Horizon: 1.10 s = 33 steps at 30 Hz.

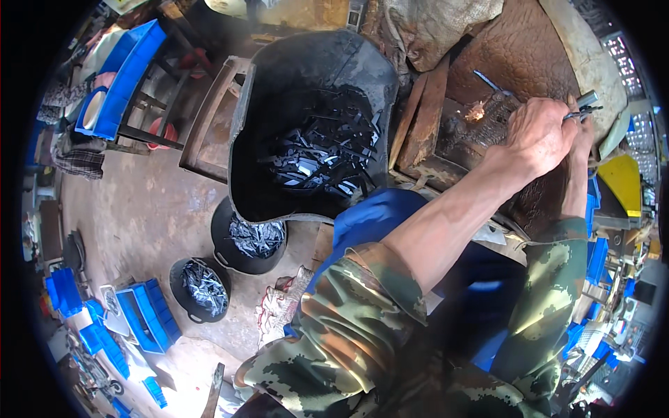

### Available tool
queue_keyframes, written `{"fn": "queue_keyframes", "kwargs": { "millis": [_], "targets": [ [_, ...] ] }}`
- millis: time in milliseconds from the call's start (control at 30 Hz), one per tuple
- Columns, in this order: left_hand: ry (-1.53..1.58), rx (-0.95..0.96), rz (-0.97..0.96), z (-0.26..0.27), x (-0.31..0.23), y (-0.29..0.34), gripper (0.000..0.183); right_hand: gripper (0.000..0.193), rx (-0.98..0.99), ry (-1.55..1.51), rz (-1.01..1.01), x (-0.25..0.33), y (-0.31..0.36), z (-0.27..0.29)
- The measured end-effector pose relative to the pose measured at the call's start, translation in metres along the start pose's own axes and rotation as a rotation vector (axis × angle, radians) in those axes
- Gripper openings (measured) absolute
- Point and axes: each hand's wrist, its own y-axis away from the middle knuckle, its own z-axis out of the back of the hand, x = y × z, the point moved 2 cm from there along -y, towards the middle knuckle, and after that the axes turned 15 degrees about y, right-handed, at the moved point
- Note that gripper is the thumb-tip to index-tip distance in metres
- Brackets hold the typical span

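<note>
My left hand is closed at the upper right, its fingers curled around a thin dark metal piece whose end sticks out to the right. My right hand is close against it and partly covered by it. Beside the fingertips a short grey metal cylinder pokes out; which hand bears it I cannot tell. Below and left of the hands is a brown, wet-looking work surface. A slim blue-grey strip lies on it, near a small bright orange-white patch.
A large black tub of dark metal strips stands left of the work surface. Two smaller black buckets with silvery strips are on the floor. Blue bins stand at the lower left. Wooden boards edge the work surface.
</note>
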Motion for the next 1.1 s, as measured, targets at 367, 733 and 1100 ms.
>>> {"fn": "queue_keyframes", "kwargs": {
  "millis": [367, 733, 1100],
  "targets": [
    [-0.023, -0.006, -0.073, 0.008, -0.006, -0.005, 0.025, 0.022, 0.088, -0.208, -0.237, 0.069, 0.044, -0.009],
    [-0.079, 0.04, -0.041, 0.01, 0.01, -0.006, 0.028, 0.02, 0.415, -0.417, -0.268, 0.122, 0.185, 0.075],
    [-0.383, 0.218, 0.114, 0.007, 0.025, -0.007, 0.033, 0.036, 0.667, -0.055, 0.385, 0.099, 0.253, 0.094]
  ]
}}
